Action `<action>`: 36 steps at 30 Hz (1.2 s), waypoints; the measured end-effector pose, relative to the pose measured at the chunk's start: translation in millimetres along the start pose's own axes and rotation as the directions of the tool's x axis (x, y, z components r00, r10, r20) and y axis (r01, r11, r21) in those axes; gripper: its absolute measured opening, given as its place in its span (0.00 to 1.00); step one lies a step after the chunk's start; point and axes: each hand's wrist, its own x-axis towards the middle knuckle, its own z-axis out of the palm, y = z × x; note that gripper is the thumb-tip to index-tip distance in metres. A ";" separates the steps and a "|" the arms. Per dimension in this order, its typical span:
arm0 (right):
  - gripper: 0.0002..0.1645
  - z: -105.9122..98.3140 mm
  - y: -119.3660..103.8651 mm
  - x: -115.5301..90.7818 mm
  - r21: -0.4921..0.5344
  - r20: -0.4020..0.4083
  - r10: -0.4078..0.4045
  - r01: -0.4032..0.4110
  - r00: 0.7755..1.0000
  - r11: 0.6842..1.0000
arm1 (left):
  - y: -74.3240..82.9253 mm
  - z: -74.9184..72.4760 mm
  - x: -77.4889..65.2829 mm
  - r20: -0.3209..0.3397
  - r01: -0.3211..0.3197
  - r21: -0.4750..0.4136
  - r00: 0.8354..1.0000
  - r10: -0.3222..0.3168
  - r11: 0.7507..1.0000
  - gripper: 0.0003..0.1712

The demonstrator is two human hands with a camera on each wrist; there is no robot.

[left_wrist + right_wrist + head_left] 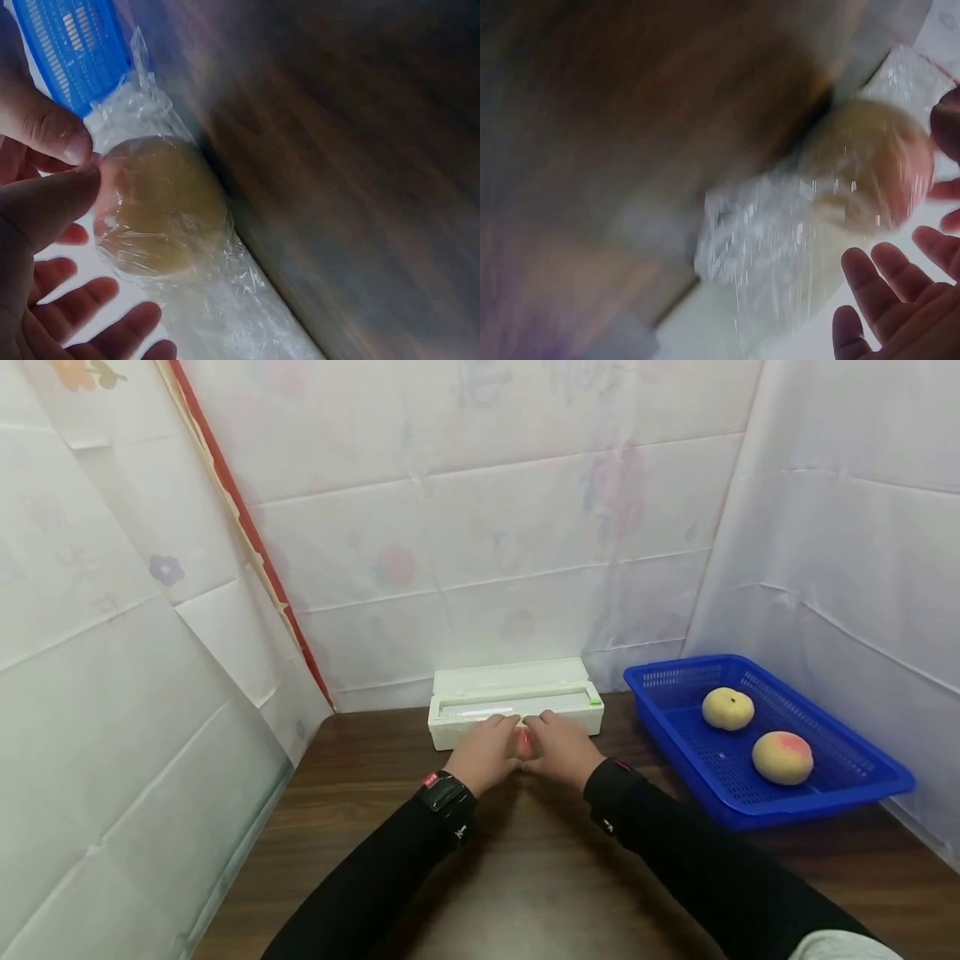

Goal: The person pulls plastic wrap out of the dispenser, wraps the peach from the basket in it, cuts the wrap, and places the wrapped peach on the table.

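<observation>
From my remote station I located the wrapped peach [169, 202] between the left hand [483, 752] and the right hand [561, 750], near the far edge of the table [525, 868] and directly in front of the white box [442, 733]. Both hands were bent around the peach from opposite sides, gripping it with thumbs on the near side; the other fingers were spaced loosely, and I could not tell how firmly either hand pressed. The governing relation, in my judgement, was lateral: the peach sat centred, neither hand clearly nearer, and its round form offered no marked long axis for alignment. Clear film [757, 225] covered it and trailed beside it. The box's long axis ran parallel to the table's far edge. The blue basket [670, 750], toward the table's right edge, held a pale peach [727, 708] and a blushed peach [782, 757]; the right hand was nearer to it.
</observation>
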 end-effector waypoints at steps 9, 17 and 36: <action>0.25 20.9 -5.4 3.3 0.042 -0.075 0.030 -0.027 0.997 0.999 | -1.0 8.8 3.3 -0.024 0.017 -0.086 1.000 -0.019 0.996 0.16; 0.37 28.4 -4.7 2.4 -0.032 -0.015 0.109 -0.109 0.994 0.994 | -14.0 20.2 4.8 0.013 0.020 -0.134 1.000 -0.018 0.991 0.37; 0.28 16.1 -11.8 4.4 -0.004 0.026 0.111 -0.111 0.993 0.994 | -12.4 4.1 10.7 0.086 0.056 -0.161 0.995 -0.042 0.985 0.29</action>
